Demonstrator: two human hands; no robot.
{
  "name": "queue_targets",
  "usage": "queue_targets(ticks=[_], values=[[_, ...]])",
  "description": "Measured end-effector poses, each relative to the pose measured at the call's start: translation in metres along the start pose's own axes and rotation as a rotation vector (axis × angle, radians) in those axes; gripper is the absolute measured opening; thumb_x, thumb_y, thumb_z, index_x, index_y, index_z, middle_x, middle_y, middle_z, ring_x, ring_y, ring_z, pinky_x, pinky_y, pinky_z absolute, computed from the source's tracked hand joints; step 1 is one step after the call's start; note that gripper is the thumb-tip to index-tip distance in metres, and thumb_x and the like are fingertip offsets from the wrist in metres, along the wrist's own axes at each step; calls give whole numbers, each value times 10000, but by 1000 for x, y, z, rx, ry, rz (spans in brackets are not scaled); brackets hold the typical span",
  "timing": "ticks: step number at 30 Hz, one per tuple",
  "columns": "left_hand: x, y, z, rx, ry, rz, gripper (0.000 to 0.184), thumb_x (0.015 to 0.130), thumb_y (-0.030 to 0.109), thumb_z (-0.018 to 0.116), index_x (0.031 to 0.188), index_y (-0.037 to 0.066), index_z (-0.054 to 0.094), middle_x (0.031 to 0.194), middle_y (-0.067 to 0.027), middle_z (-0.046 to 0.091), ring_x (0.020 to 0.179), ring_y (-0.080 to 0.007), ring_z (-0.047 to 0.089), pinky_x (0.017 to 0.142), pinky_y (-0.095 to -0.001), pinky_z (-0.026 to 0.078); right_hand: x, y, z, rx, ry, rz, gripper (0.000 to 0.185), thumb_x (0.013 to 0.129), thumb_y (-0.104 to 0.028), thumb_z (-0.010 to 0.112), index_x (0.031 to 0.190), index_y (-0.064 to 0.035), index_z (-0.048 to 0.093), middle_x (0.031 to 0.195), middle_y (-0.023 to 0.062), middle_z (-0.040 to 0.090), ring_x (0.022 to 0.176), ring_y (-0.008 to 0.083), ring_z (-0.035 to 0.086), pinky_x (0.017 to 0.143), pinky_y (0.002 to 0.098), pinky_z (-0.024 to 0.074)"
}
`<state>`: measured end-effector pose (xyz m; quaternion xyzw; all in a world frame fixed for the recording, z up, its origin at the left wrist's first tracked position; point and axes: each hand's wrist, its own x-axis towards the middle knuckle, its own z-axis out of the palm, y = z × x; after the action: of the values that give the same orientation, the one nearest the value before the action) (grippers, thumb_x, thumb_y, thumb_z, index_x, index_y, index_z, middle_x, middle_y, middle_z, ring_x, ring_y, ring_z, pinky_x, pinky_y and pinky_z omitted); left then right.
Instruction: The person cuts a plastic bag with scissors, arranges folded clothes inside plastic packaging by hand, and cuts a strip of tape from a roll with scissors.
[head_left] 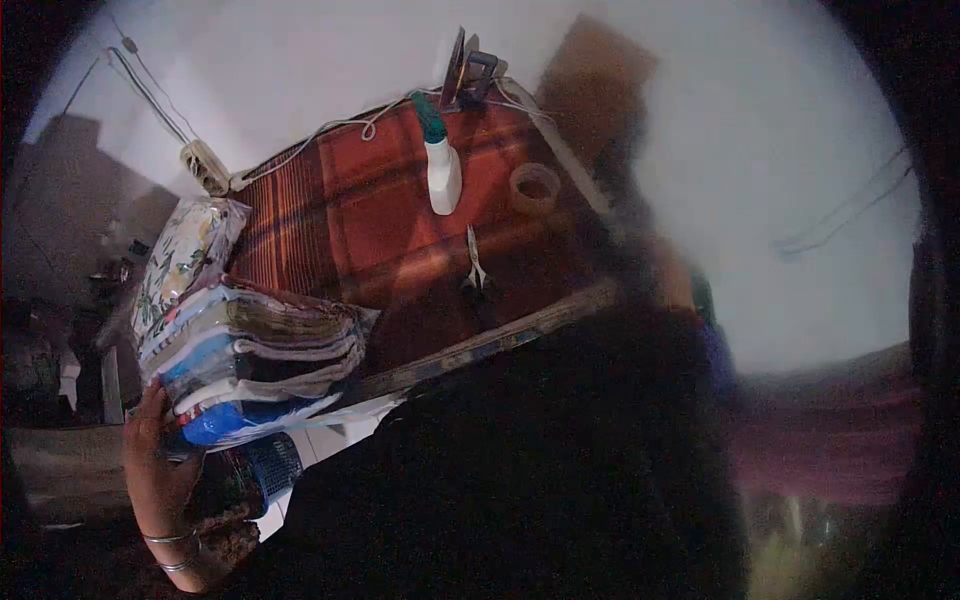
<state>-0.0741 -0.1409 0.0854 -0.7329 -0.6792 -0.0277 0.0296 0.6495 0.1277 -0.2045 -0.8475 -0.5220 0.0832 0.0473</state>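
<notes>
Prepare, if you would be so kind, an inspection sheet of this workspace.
Surface: red striped cloth, unevenly lit.
Job's things: stack of folded fabric in clear wrapping, at the left; flowered pack behind it.
Clutter: white bottle with green top, scissors and a round roll, apart from one another.
Hands: left hand against the stack's side, grip unclear; right hand not made out.
Cables: white cord along the back edge; power strip at the back left.
Surroundings: white wall; right side blurred.
</notes>
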Motion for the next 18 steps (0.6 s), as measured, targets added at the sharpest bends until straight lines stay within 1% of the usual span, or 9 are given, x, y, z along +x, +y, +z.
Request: queue_targets(ticks=[2, 3, 5, 6, 8, 12, 14, 15, 18], values=[[0, 5, -1, -19, 49, 49, 737, 650, 56, 716, 1337, 80, 450, 1395, -123, 473, 1234, -356, 476, 1072, -472, 335, 9, -13, -6, -11, -12, -15, 427, 830, -401, 630, 1040, -33, 682, 971, 147, 691, 928, 283, 653, 845, 372, 479], [2, 9, -2, -19, 48, 43, 737, 650, 56, 716, 1337, 80, 450, 1395, -123, 473, 1234, -356, 476, 1072, -472, 335, 15, -14, -9, -9, -13, -23, 426, 831, -400, 630, 1042, -34, 682, 974, 146, 691, 930, 282, 653, 845, 372, 478], [4, 17, 0, -144, 33, -53, 723, 652, 27, 708, 1328, 59, 453, 1393, -126, 475, 1233, -342, 482, 1042, -434, 382, 19, -14, -10, -11, -14, -30, 422, 832, -398, 632, 1045, -38, 683, 980, 143, 691, 933, 280, 652, 847, 373, 478], [3, 15, 2, -146, 29, -59, 723, 652, 27, 708, 1328, 59, 453, 1393, -126, 475, 1233, -342, 482, 1042, -434, 382, 22, -14, -11, -13, -10, -36, 420, 832, -397, 632, 1046, -39, 684, 983, 142, 690, 935, 279, 652, 848, 373, 477], [3, 7, 4, -12, 58, 1, 719, 651, 5, 706, 1324, 50, 456, 1386, -135, 480, 1230, -338, 485, 1011, -405, 419, 24, -10, -13, -10, -2, -40, 417, 833, -396, 633, 1049, -43, 685, 989, 139, 690, 938, 277, 651, 849, 374, 477], [5, 17, 1, -85, 65, -28, 714, 656, -1, 700, 1325, 47, 453, 1378, -150, 483, 1231, -353, 476, 1009, -407, 418, 24, 14, -16, 26, 46, -23, 410, 835, -392, 636, 1054, -50, 687, 1002, 134, 690, 944, 274, 650, 852, 376, 475], [6, 20, -4, -72, 54, 42, 698, 651, -4, 691, 1310, 45, 463, 1371, -154, 488, 1230, -359, 474, 1018, -417, 404, 21, 27, -20, 54, 80, -5, 406, 837, -390, 637, 1057, -53, 688, 1008, 131, 690, 947, 272, 649, 854, 376, 474], [7, 18, -2, -73, 53, 35, 698, 651, -4, 691, 1310, 45, 463, 1371, -154, 488, 1230, -359, 474, 1018, -417, 404, 20, 35, -25, 73, 101, 3, 405, 837, -390, 637, 1058, -55, 688, 1011, 130, 690, 949, 271, 649, 855, 377, 474], [5, 10, 6, -103, 100, -25, 699, 623, 4, 693, 1287, 47, 480, 1362, -152, 496, 1235, -361, 467, 1055, -441, 358, 8, 50, -42, 142, 171, 26, 400, 839, -387, 639, 1062, -60, 690, 1020, 126, 689, 953, 268, 648, 857, 378, 473]])
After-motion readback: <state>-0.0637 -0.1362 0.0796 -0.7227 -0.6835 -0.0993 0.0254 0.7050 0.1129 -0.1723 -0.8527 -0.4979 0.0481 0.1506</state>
